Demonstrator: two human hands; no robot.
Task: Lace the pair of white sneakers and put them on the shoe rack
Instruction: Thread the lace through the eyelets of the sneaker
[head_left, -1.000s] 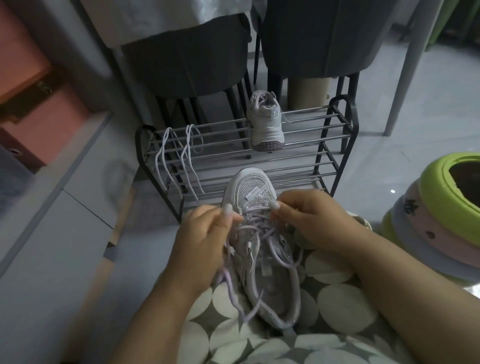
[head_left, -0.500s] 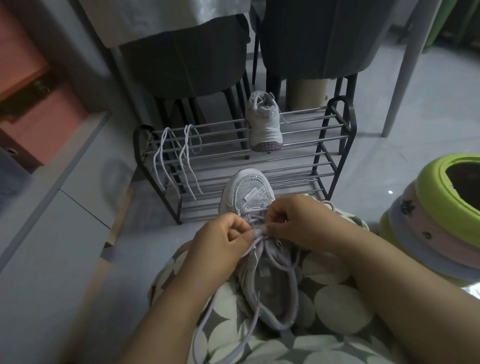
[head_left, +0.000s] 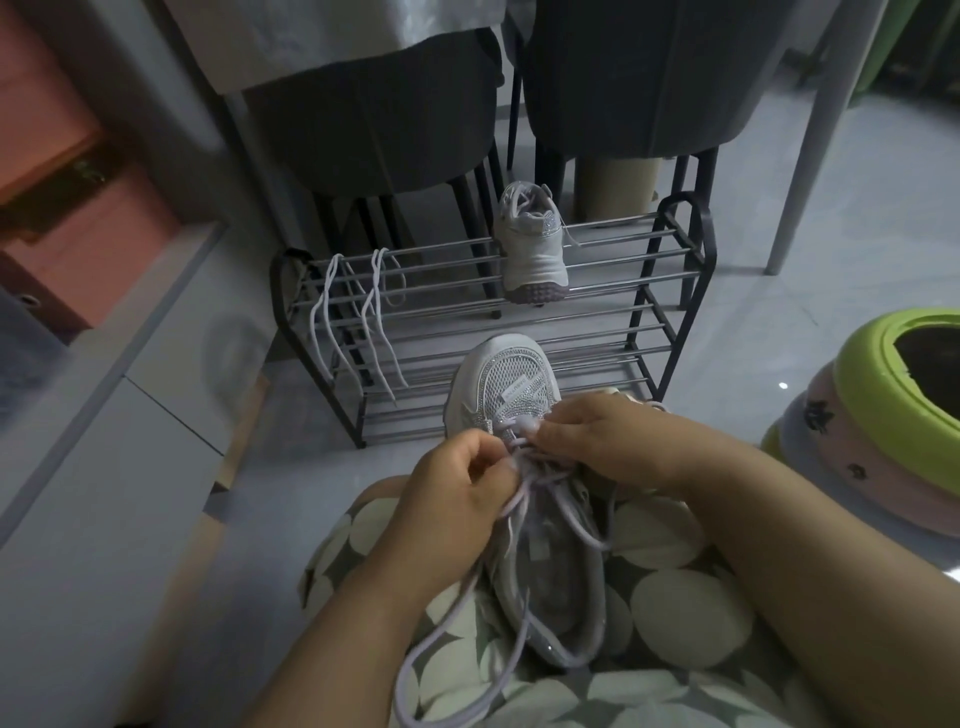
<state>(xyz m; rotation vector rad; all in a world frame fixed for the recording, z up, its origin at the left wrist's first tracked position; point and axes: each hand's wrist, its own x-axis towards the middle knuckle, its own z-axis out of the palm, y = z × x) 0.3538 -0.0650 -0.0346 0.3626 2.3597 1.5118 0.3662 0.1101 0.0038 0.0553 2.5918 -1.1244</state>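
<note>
A white sneaker (head_left: 506, 387) lies on my lap, toe pointing away from me. Its pale lilac lace (head_left: 457, 639) loops loosely down over my knee. My left hand (head_left: 452, 499) pinches the lace at the lowest eyelets. My right hand (head_left: 608, 441) pinches the lace on the other side, fingertips almost touching the left ones. The second white sneaker (head_left: 532, 249) stands heel towards me on the top shelf of the black shoe rack (head_left: 675, 244). A spare white lace (head_left: 358, 317) hangs over the rack's left end.
Two dark chairs (head_left: 374, 119) stand behind the rack. A white cabinet (head_left: 78, 467) runs along the left. Stacked green and pink round tubs (head_left: 883, 415) sit on the floor at right. A grey table leg (head_left: 810, 135) stands at the back right.
Both hands have drawn together over the lower eyelets, and more loose lace now trails down over my lap. The sneaker on the rack has not moved.
</note>
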